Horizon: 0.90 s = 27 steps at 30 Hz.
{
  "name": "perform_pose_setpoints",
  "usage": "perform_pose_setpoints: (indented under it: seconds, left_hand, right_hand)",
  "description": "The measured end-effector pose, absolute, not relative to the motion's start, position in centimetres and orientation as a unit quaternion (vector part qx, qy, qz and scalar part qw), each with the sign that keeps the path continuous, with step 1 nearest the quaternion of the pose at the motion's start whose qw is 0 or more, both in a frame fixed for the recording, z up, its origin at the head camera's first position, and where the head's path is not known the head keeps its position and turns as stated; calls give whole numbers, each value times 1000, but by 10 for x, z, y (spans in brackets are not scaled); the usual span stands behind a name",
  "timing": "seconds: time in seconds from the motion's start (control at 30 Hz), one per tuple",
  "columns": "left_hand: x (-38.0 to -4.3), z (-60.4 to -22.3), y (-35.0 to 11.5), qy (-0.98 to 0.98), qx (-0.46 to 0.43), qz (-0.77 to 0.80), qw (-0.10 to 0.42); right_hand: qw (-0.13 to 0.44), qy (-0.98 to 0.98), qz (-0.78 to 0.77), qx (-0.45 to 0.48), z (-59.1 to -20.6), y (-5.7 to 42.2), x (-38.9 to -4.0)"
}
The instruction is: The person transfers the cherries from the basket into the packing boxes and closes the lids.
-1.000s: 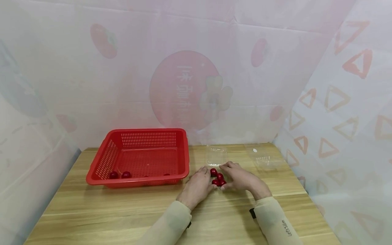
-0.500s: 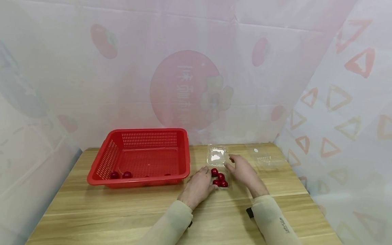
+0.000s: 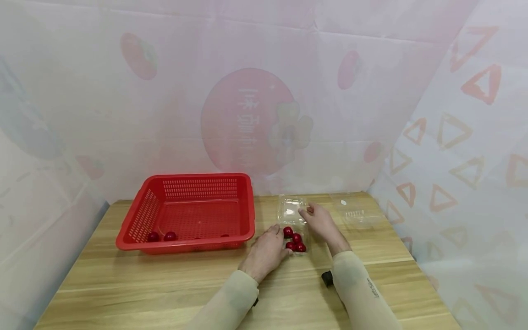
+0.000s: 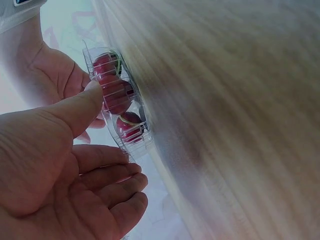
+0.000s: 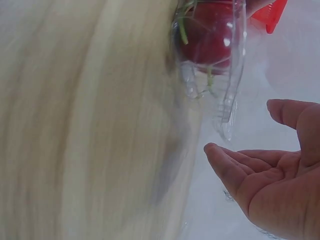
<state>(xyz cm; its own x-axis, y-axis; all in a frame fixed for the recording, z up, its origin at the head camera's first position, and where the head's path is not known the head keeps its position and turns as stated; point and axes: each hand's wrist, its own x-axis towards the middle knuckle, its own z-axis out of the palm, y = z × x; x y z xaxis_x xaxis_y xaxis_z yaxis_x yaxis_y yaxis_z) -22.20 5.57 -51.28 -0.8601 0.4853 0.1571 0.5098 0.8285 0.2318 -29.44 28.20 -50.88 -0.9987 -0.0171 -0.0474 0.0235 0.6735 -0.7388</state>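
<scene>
Several dark red cherries (image 3: 297,238) sit in the base of a clear plastic clamshell box (image 3: 303,251). Its lid (image 3: 290,211) lies folded back behind the base. At the box's left side rests my left hand (image 3: 266,252); in the left wrist view the thumb (image 4: 85,105) overlaps the rim, with loosely bent fingers at the box's end. My right hand (image 3: 323,224) is over the lid's right edge, fingertips beside it; contact cannot be told. In the right wrist view its thumb and fingers (image 5: 225,167) are spread apart, with nothing between them. Green stems show on a cherry (image 5: 207,37).
A red plastic basket (image 3: 185,245) stands at the left of the wooden table (image 3: 165,293), with a few cherries (image 3: 169,236) along its front wall. More clear plastic packaging (image 3: 356,213) lies at the back right. Printed cloth walls (image 3: 173,114) rise behind and beside the table.
My right hand has left the right side of the box's base and moved back to the lid's right edge. The left hand has stayed at the box.
</scene>
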Motion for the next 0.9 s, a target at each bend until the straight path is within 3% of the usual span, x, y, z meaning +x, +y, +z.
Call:
perform_pose_setpoints:
  seconds: [0.9]
  left_hand:
    - [-222,-514,57,-957,-247,-150,32]
  right_hand:
    - [-32,910,-414,11,-478,276,-261]
